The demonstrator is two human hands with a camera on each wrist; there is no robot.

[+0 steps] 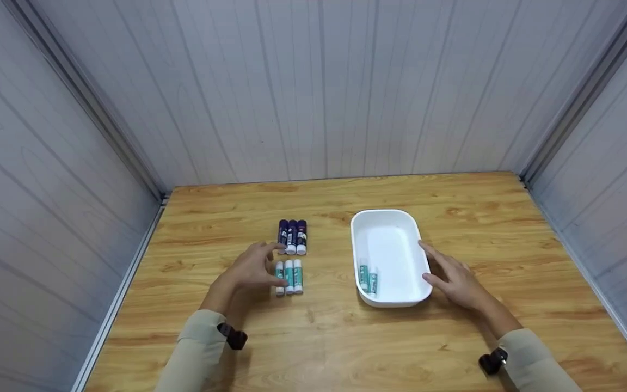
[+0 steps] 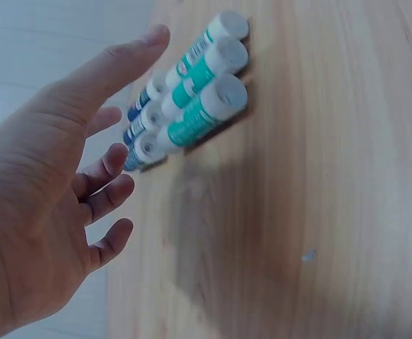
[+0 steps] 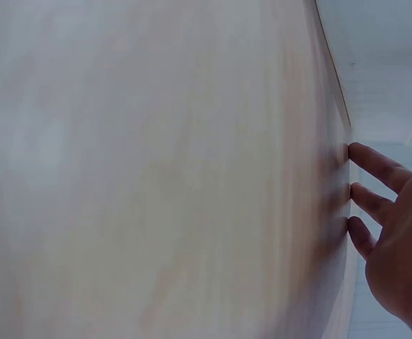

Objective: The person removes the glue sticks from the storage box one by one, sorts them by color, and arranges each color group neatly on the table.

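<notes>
The wooden table carries everything here. On it, the white tray sits against the fingertips of the right hand, whose fingers are straight and slightly spread along the tray's right wall, nothing pinched; two teal glue sticks lie inside at its near end. A light, rigid plastic tray like this would likely slide on the smooth wood, so its rim is the sensible place to take it. The left hand hovers with relaxed, spread fingers, holding nothing; just past its fingertips lie three teal glue sticks side by side, and beyond those three dark blue glue sticks. The sticks look light, hard and prone to rolling; a pinch across the barrel's middle should suit.
</notes>
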